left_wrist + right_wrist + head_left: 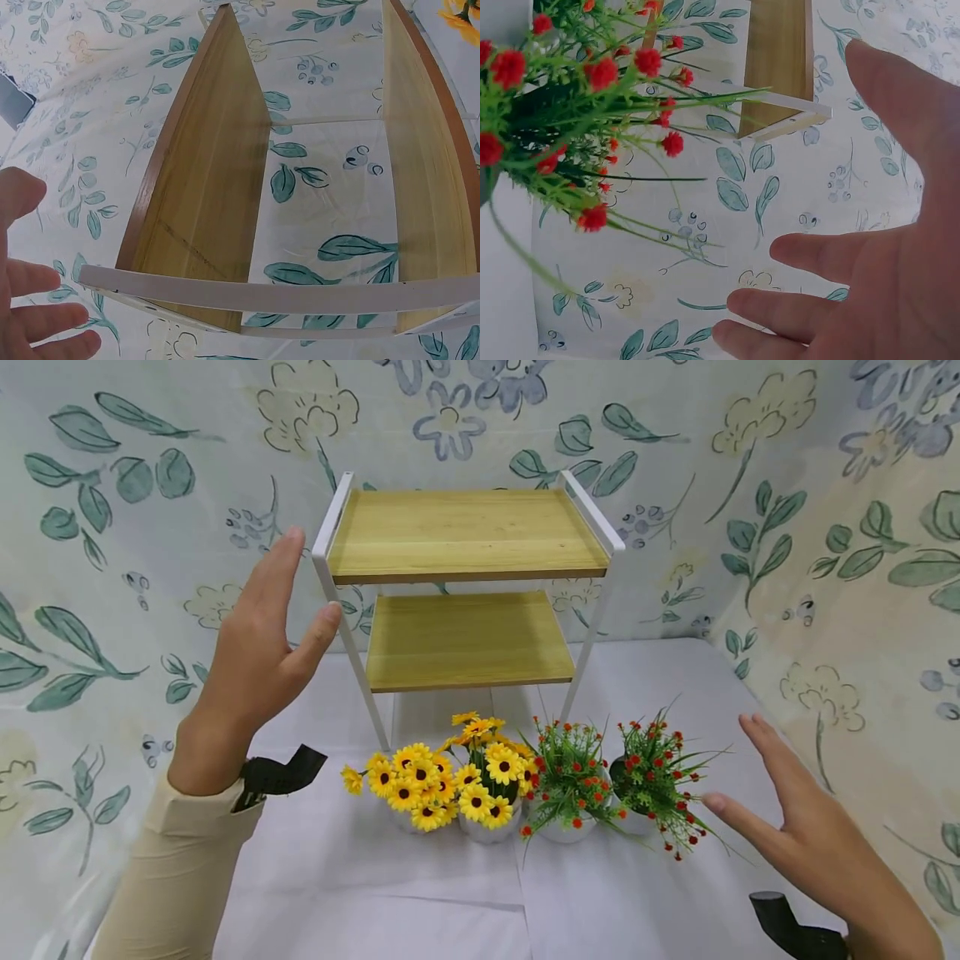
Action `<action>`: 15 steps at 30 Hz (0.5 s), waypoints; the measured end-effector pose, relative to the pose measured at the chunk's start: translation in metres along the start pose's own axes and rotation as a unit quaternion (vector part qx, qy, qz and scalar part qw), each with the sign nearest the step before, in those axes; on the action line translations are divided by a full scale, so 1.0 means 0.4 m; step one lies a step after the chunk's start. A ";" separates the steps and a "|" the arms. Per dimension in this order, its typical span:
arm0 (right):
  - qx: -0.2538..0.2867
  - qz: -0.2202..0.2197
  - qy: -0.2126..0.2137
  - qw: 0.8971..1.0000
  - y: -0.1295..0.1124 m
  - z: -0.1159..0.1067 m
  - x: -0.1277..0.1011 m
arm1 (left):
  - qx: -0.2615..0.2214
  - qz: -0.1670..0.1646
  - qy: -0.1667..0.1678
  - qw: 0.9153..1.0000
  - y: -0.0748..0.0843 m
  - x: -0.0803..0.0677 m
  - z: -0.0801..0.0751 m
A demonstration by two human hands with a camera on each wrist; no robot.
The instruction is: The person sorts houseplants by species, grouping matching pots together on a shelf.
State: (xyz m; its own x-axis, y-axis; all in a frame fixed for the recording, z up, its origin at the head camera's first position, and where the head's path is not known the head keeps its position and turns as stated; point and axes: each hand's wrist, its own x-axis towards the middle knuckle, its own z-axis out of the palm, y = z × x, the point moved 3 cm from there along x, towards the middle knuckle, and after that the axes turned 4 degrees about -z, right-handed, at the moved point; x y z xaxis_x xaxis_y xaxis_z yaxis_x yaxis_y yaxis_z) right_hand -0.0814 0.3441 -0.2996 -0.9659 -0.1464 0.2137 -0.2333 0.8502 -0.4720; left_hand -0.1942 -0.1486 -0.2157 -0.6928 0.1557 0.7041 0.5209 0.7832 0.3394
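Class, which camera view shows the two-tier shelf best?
The head view: the shelf appears there with both boards and most of its white frame. The left wrist view shows it sideways and cropped; the right wrist view shows only part of it, at the top edge.

The white surface bears a two-tier shelf, two yellow-flowered plants and two red-flowered plants.
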 end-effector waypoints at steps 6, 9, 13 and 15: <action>-0.001 0.020 -0.001 1.000 0.037 0.000 -0.006 | -0.046 0.026 0.021 0.998 -0.019 0.037 0.011; -0.003 0.040 -0.004 0.999 0.056 0.002 -0.011 | -0.067 0.026 0.035 0.997 -0.032 0.057 0.020; -0.002 0.064 -0.008 0.998 0.081 0.010 -0.013 | -0.097 0.000 0.034 0.995 -0.056 0.079 0.035; 0.000 0.071 -0.013 0.997 0.094 0.015 -0.014 | -0.115 -0.015 0.031 0.993 -0.066 0.086 0.043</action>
State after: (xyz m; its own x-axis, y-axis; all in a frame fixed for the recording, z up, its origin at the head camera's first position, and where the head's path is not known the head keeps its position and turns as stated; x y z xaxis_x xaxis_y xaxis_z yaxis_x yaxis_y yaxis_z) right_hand -0.0855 0.3737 -0.3235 -0.9917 -0.0374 0.1227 -0.0939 0.8633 -0.4958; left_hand -0.2404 -0.1536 -0.2110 -0.6808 0.0917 0.7267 0.6064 0.6270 0.4890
